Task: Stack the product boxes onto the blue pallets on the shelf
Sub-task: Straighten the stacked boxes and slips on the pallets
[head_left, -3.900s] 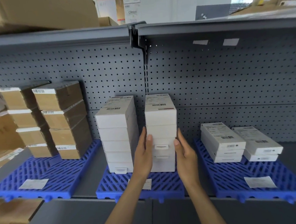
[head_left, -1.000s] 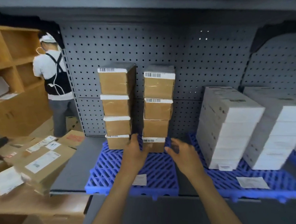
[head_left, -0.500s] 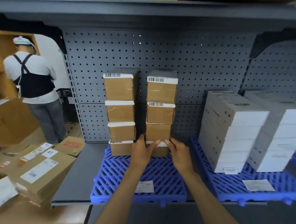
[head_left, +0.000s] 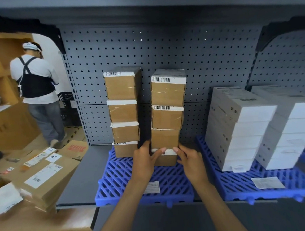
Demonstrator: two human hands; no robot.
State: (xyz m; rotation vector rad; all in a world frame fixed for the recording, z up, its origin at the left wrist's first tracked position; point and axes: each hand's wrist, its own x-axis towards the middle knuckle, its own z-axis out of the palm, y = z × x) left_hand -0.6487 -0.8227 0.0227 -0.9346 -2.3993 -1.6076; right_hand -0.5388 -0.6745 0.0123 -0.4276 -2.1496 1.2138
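Observation:
Two stacks of brown product boxes stand on a blue pallet (head_left: 117, 186) against the pegboard. The left stack (head_left: 123, 110) is straight; the right stack (head_left: 166, 96) is slightly uneven. My left hand (head_left: 145, 163) grips the left front corner of the right stack's bottom brown box (head_left: 166, 160), thumb across its white label and fingers in the gap between the stacks. My right hand (head_left: 191, 162) grips the same box's right front corner, thumb on the front.
Two stacks of white boxes (head_left: 239, 127) (head_left: 293, 132) fill a second blue pallet (head_left: 243, 186) at the right. Taped cardboard cartons (head_left: 40, 175) lie on a surface at the left. A person (head_left: 35, 83) stands at the far left, back turned. A shelf runs overhead.
I have turned from the white stacks to the brown ones. Both hands reached in and closed on the bottom box of the right brown stack, the right hand moving in from the right.

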